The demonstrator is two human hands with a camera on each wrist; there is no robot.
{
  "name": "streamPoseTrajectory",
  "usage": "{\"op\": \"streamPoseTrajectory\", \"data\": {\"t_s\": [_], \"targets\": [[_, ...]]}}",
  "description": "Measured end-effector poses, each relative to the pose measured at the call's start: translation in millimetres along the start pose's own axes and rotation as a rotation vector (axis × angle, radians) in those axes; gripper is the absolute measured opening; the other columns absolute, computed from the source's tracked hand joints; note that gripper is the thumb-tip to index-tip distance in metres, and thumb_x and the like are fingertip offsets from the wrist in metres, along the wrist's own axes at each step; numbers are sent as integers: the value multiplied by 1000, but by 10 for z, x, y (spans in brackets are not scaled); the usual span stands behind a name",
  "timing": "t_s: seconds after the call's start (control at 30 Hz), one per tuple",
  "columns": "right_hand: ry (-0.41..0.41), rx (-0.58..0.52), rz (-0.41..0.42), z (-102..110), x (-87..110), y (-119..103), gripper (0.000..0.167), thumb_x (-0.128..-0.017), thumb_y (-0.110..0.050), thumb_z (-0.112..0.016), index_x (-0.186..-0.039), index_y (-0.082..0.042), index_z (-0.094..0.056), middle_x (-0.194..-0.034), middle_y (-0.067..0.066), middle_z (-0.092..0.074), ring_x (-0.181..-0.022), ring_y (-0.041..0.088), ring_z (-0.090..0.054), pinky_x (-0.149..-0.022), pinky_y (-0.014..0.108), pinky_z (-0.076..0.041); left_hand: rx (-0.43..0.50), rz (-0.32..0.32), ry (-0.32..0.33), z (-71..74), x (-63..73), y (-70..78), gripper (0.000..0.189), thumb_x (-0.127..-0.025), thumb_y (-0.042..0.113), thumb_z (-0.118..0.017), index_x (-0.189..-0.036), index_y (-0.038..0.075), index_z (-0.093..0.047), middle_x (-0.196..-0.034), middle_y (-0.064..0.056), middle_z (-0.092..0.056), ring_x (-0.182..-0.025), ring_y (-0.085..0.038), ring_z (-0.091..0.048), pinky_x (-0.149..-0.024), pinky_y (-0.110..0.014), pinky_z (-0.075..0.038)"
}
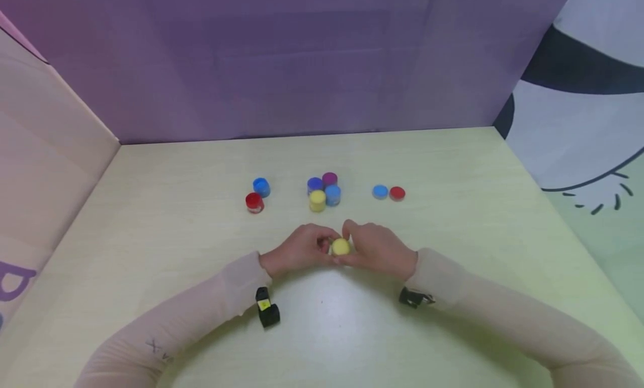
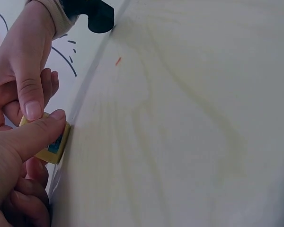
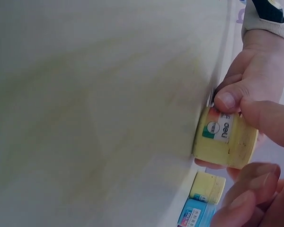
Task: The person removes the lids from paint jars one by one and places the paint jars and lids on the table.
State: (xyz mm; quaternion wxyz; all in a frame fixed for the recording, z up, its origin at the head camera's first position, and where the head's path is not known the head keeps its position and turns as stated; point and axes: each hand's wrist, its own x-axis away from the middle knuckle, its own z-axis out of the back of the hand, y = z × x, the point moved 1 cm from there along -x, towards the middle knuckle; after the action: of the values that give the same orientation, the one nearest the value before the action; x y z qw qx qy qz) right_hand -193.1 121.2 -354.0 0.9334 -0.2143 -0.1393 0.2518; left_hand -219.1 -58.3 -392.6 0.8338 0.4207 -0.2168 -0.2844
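Head view: left hand clamped on yellow jar, right hand pinching lid. I'd brace jar firmly, keep lid square.

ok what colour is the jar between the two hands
Yellow, with a multicoloured label; the jar shows best in the right wrist view.

one jar before four others — two jars left, lids right
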Motion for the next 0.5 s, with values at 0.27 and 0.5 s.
{"op": "streamPoseTrajectory", "data": {"t_s": [0.27,0.5], "targets": [[-18,-10,56,15,-61,64,33,-80,-31,-75,-88,-9,-52,-62,-4,-49,-56,9,-46,-56,19,-39,41,21,-18,14,21,19,34,-82,18,-75,-115,15,-68,-63,1,-53,-63,-12,-48,-61,-21,-38],[-73,-59,65,56,-116,94,30,-79,-28,-77,-83,-12,-51,-66,-4,-51,-61,9,-47,-61,21,-40,52,23,-38,1,6,-11,34,-81,18,-75,-115,17,-69,-60,2,-52,-60,-10,-47,-62,-20,-38]]}}
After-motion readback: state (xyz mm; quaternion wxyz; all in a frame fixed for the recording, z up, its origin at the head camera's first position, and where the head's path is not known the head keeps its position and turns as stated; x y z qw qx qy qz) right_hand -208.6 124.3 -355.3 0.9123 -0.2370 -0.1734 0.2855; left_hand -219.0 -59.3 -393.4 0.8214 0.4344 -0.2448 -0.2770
